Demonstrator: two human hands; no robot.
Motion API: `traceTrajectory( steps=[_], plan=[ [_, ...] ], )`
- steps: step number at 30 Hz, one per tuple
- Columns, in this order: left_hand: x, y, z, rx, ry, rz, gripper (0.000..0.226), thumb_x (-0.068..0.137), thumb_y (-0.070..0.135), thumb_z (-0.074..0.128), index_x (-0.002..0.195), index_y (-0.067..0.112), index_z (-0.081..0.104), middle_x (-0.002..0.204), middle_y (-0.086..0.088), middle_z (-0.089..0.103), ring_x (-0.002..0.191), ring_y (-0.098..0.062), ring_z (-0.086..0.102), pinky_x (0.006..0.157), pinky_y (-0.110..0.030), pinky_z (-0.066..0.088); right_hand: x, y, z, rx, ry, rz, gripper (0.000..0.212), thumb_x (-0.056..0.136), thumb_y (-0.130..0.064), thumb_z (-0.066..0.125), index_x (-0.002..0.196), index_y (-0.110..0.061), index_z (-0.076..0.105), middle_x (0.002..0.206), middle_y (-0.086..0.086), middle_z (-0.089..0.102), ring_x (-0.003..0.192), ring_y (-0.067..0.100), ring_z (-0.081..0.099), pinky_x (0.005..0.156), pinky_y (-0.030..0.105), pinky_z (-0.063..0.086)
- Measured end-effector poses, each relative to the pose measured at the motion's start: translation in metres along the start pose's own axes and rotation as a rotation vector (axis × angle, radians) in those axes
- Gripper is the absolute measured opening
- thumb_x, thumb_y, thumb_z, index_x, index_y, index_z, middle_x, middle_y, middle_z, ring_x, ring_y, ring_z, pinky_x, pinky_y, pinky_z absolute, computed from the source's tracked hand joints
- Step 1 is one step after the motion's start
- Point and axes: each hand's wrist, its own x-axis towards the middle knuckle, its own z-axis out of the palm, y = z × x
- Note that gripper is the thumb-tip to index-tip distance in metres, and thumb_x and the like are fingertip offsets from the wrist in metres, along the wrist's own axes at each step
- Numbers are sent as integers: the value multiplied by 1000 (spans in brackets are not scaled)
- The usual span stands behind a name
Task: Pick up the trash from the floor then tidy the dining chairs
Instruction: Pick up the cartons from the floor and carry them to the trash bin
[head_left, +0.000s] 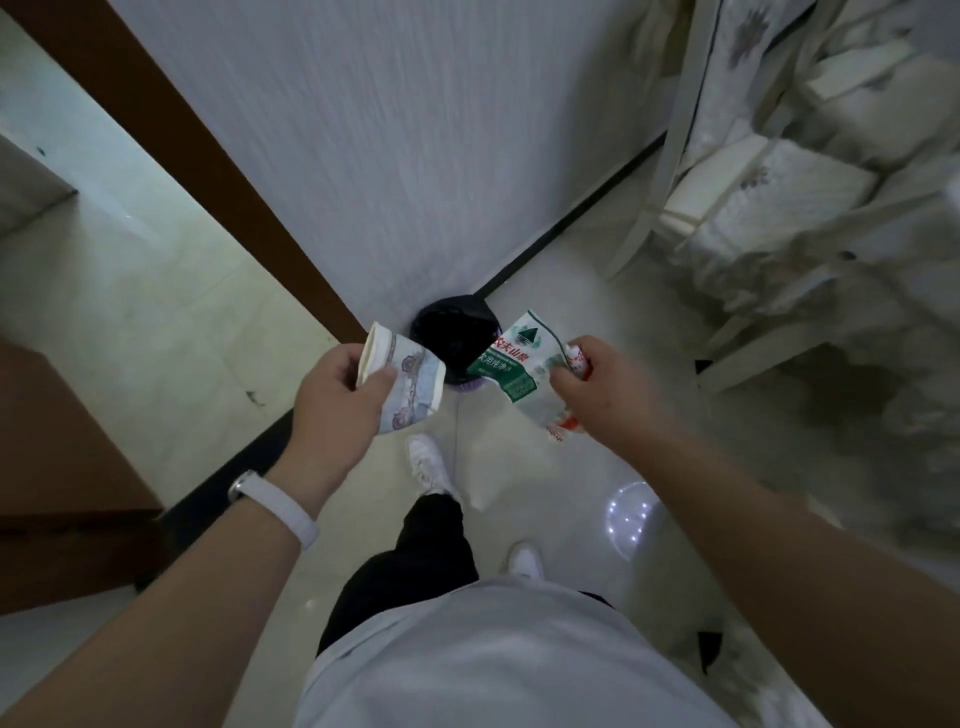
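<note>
The bin stands mid-frame against the wall, its dark mouth open between the left hand, gripping a cup, and the right hand, pinching a wrapper. A brown door frame bars the upper left; chairs crowd the right. Bare floor lies between bin and chairs and around the shoes below.

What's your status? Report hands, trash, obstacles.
Left hand grips crushed paper cup. Right hand pinches wrapper. Both held near the bin, not yet dropped. Nothing seen blocking the bin.
</note>
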Motion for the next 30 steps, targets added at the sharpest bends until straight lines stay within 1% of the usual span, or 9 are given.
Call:
traceTrajectory(
  steps=[4,6,14,17,19,21,23,26,30],
  plan=[
    [76,-6,11,-4,-62,-13,8,93,18,66,101,19,67,95,2,70,87,-20,68,68,-31,55,55,-14,22,17,10,74,3,88,-26,60,86,-23,60,77,2,65,73,27,68,62,46,59],
    [116,-10,18,15,-114,-17,10,93,19,66,103,18,67,94,5,68,86,-15,66,64,-24,50,85,-21,33,18,18,122,4,85,-28,59,85,-23,59,76,3,64,73,29,67,61,51,59],
    [261,-48,56,152,-235,-87,14,93,23,67,104,15,66,97,0,69,89,-17,65,79,-36,55,196,-25,81,6,-6,221,7,85,-29,58,87,-22,60,77,-1,63,74,26,67,60,50,60],
    [300,-72,80,168,-243,-142,12,93,22,66,102,14,66,98,-3,69,87,-17,65,77,-38,55,241,-11,104,33,21,259,5,87,-26,60,88,-21,60,77,2,63,71,26,66,62,47,58],
    [323,-94,100,211,-259,-180,17,93,23,65,105,11,67,98,-3,69,87,-16,66,74,-36,56,272,5,122,47,26,260,4,89,-25,59,88,-20,60,73,-1,61,68,20,63,62,40,56],
    [345,-123,122,239,-264,-228,18,93,25,65,105,13,67,98,-4,70,89,-19,67,78,-41,58,304,28,144,69,17,256,5,90,-22,59,85,-23,57,69,-6,58,58,4,55,55,27,47],
    [362,-154,143,248,-268,-301,5,92,25,65,97,22,66,97,-2,70,90,-21,68,82,-47,58,334,53,167,78,-19,270,7,91,-21,58,85,-22,56,66,-9,54,52,-2,50,48,15,37],
    [385,-204,178,266,-265,-368,13,93,24,66,88,34,60,94,4,68,91,-18,67,86,-46,57,375,96,200,55,-82,275,9,91,-23,58,90,-14,58,68,-7,54,57,5,48,52,22,38],
    [420,-264,223,272,-216,-425,7,93,24,65,98,26,61,91,10,64,93,-17,65,80,-34,53,424,151,242,49,-125,289,11,90,-24,58,92,-13,58,70,-5,56,60,10,50,56,27,42]
  ],
)
